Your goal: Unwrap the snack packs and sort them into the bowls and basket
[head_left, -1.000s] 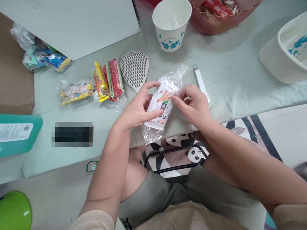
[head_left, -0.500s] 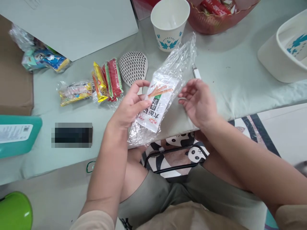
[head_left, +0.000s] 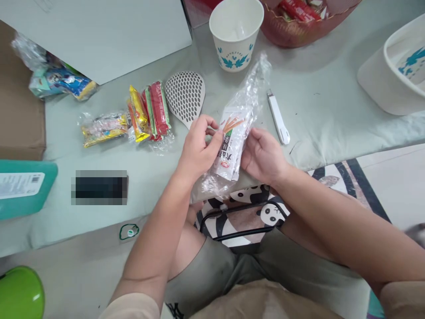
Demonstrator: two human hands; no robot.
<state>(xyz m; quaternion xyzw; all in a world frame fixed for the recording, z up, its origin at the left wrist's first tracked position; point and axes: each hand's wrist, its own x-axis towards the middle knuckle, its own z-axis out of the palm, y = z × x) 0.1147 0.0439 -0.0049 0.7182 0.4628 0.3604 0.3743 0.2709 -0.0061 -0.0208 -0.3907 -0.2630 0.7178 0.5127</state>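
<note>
A white snack packet with orange sticks printed on it lies inside a crinkled clear plastic bag, held above the table's front edge. My left hand pinches the packet's left side through the plastic, thumb on top. On the right side, my right hand cups the bag, its fingers partly hidden behind it. A white utility knife lies on the cloth to the right of the bag. The grey perforated scoop rests beyond my left hand.
Snack packs lie at the left, near a dark phone-like object. Behind the bag stand a paper cup and a red bowl. A white container is at the right, a teal box far left.
My left hand and the bagged packet have moved right. My right hand has come down and left to touch the bag, uncovering the utility knife.
</note>
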